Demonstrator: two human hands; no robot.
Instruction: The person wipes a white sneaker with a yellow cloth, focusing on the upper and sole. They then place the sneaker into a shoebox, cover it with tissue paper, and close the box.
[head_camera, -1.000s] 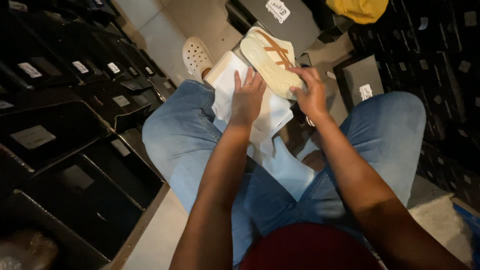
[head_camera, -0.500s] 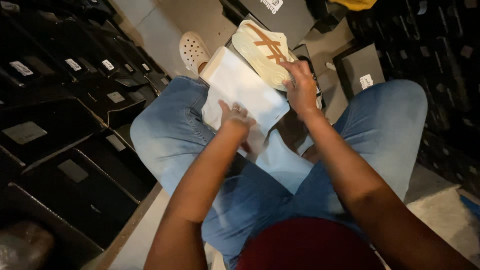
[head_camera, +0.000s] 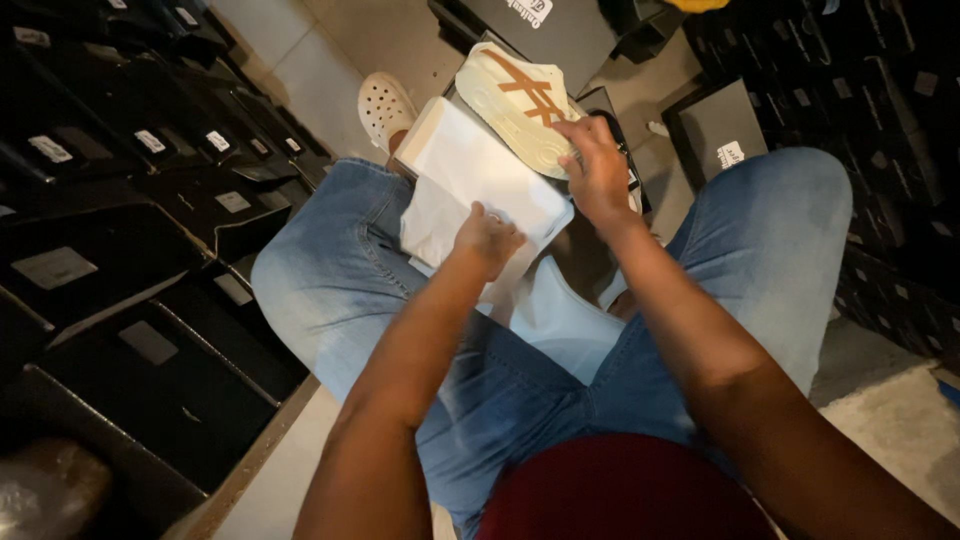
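Stacked black boxes (head_camera: 150, 300) crowd both sides; left hand (head_camera: 488, 238) grips white paper (head_camera: 480, 175), right hand (head_camera: 597, 175) a cream shoe (head_camera: 515, 95).

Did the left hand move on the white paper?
Yes. The left hand slid back along the paper, away from the shoe, toward the person's lap.
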